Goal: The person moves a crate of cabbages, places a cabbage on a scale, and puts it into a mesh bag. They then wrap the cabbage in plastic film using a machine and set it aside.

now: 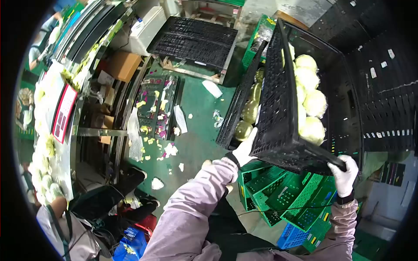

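Note:
A black plastic crate [278, 104] is tilted up in front of me, with several round, pale-green cabbage-like heads [314, 103] in shiny clear wrap along one side of it. My left hand [244, 150], in a white glove, is closed at the crate's lower left corner, its fingertips partly hidden. On the near right, my right hand [345, 174], also gloved, has its fingers wrapped over the crate's rim. Just left of this crate, a second black crate [227, 128] holds more wrapped heads [249, 111], partly covered by the raised one.
Green crates [278, 191] are piled below the held crate, beside a blue one [292, 236]. Stacked black crates [387, 87] form a wall at right. Leaf scraps [170, 150] litter the green floor [200, 108]. Another person [65, 235] is at lower left, by the vegetable-laden table [65, 161].

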The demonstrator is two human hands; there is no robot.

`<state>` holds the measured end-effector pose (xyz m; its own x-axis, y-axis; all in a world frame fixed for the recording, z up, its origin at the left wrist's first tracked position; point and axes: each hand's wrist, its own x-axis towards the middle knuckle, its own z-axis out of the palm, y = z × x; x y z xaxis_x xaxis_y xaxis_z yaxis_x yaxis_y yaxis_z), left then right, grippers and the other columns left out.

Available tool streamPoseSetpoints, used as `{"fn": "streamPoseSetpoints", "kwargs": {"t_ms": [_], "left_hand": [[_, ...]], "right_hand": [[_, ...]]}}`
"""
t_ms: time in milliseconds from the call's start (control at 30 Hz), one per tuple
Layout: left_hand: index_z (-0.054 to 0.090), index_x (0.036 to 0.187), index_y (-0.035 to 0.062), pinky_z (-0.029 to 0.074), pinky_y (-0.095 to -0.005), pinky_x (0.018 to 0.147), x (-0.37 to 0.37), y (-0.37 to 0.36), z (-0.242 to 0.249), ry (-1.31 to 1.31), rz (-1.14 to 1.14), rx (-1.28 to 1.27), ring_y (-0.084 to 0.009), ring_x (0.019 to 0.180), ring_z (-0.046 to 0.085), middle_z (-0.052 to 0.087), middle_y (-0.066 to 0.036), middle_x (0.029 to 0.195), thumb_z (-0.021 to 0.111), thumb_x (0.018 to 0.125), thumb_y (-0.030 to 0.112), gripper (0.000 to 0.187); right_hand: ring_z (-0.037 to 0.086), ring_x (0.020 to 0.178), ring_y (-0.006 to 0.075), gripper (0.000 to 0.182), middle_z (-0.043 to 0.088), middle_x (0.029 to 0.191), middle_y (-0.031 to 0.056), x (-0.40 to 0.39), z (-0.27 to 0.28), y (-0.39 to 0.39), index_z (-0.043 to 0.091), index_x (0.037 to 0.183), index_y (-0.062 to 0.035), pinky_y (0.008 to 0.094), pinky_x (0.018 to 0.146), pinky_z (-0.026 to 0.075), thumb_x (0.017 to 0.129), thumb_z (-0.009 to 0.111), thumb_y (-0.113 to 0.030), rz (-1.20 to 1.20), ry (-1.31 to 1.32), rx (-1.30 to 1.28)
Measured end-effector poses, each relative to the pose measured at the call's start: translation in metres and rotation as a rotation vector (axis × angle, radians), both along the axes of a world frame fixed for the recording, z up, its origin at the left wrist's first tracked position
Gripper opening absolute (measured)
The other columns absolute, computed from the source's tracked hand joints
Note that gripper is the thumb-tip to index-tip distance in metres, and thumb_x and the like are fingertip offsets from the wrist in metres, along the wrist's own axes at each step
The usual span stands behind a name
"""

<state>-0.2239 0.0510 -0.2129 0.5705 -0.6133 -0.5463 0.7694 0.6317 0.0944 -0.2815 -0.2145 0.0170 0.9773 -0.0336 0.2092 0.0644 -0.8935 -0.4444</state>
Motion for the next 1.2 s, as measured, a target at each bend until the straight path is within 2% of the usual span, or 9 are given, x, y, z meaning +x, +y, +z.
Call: {"fn": "streamPoseSetpoints", "kwargs": {"t_ms": [100, 167, 200, 567, 767, 900, 1033, 1067, 1200], "left_hand": [[0.058, 0.116, 0.0072, 0.046, -0.0284, 0.076, -0.007, 0.022, -0.027, -0.502, -0.496, 0.852, -0.0172, 0.092, 0.059, 0.063, -0.012, 0.103, 0.043, 0.092, 0.054, 0.055], [0.060, 0.108, -0.0003, 0.046, -0.0306, 0.079, 0.011, 0.041, -0.012, -1.392, -0.025, 1.474, -0.0180, 0.090, 0.059, 0.063, -0.013, 0.099, 0.051, 0.093, 0.038, 0.042], [0.057, 0.114, -0.0016, 0.044, -0.0320, 0.088, 0.034, 0.042, 0.037, -0.798, -0.044, 1.102, -0.0217, 0.105, 0.056, 0.059, -0.018, 0.114, 0.054, 0.092, 0.035, 0.043], [0.060, 0.078, 0.0014, 0.045, -0.0274, 0.048, 0.240, -0.042, 0.098, -0.739, 0.033, 0.753, -0.0145, 0.048, 0.053, 0.058, -0.004, 0.060, 0.062, 0.086, 0.022, 0.022], [0.058, 0.067, 0.0006, 0.042, -0.0334, 0.044, 0.214, -0.039, 0.134, -0.847, -0.209, 1.197, -0.0217, 0.043, 0.050, 0.056, -0.012, 0.052, 0.049, 0.085, 0.021, 0.029], [0.061, 0.075, -0.0029, 0.045, -0.0343, 0.043, 0.176, -0.033, 0.147, -0.763, -0.446, 1.056, -0.0225, 0.049, 0.055, 0.061, -0.013, 0.060, 0.044, 0.086, 0.017, 0.028], [0.063, 0.090, 0.0009, 0.054, -0.0298, 0.063, 0.103, -0.022, 0.161, -0.555, -0.534, 0.823, -0.0182, 0.072, 0.063, 0.066, -0.008, 0.082, 0.050, 0.091, 0.019, 0.023], [0.062, 0.097, 0.0001, 0.056, -0.0324, 0.069, 0.089, -0.007, 0.132, -1.321, -0.665, 1.029, -0.0206, 0.076, 0.065, 0.066, -0.009, 0.087, 0.050, 0.090, 0.016, 0.021], [0.057, 0.104, -0.0039, 0.055, -0.0373, 0.075, 0.030, -0.015, 0.178, -0.426, -0.478, 0.794, -0.0268, 0.084, 0.066, 0.065, -0.017, 0.090, 0.060, 0.087, 0.024, 0.032]], "right_hand": [[0.059, 0.068, 0.0239, 0.027, 0.063, 0.073, 0.0060, -0.014, -0.007, -0.006, 0.060, 0.071, -0.0074, 0.0344, 0.065, 0.044, 0.061, 0.082, -0.020, 0.108, -0.003, -0.130], [0.059, 0.070, 0.0259, 0.029, 0.064, 0.075, 0.0059, -0.026, -0.023, -0.020, 0.060, 0.071, -0.0078, 0.0363, 0.066, 0.045, 0.060, 0.082, -0.024, 0.225, -0.013, -0.135], [0.060, 0.070, 0.0264, 0.030, 0.065, 0.076, 0.0058, -0.035, -0.033, -0.025, 0.060, 0.072, -0.0084, 0.0367, 0.067, 0.045, 0.058, 0.082, -0.024, 0.218, 0.018, -0.124], [0.050, 0.109, 0.0294, 0.035, 0.058, 0.108, 0.0112, -0.074, -0.027, -0.026, 0.057, 0.103, -0.0060, 0.0401, 0.098, 0.036, 0.074, 0.073, -0.019, -0.259, -0.193, 0.020], [0.055, 0.080, 0.0093, 0.027, 0.054, 0.089, -0.0026, -0.106, -0.090, 0.019, 0.054, 0.105, -0.0113, 0.0269, 0.067, 0.047, 0.085, 0.065, -0.026, -0.877, -0.209, 1.836], [0.051, 0.070, 0.0103, 0.022, 0.053, 0.081, 0.0000, -0.100, -0.101, -0.013, 0.057, 0.095, -0.0072, 0.0234, 0.064, 0.043, 0.078, 0.068, -0.015, -0.755, -0.114, 1.099], [0.052, 0.067, 0.0117, 0.019, 0.054, 0.079, 0.0001, -0.118, -0.079, -0.057, 0.055, 0.093, -0.0076, 0.0275, 0.058, 0.048, 0.076, 0.063, -0.009, -0.983, 0.026, 1.383], [0.051, 0.066, 0.0107, 0.018, 0.053, 0.078, -0.0007, -0.125, -0.071, -0.064, 0.055, 0.094, -0.0084, 0.0267, 0.059, 0.047, 0.078, 0.062, -0.011, -0.989, 0.073, 1.339], [0.049, 0.066, 0.0093, 0.010, 0.050, 0.075, -0.0025, -0.155, -0.100, -0.105, 0.056, 0.091, -0.0116, 0.0266, 0.055, 0.046, 0.082, 0.059, -0.013, -0.965, 0.180, 1.278]]}}
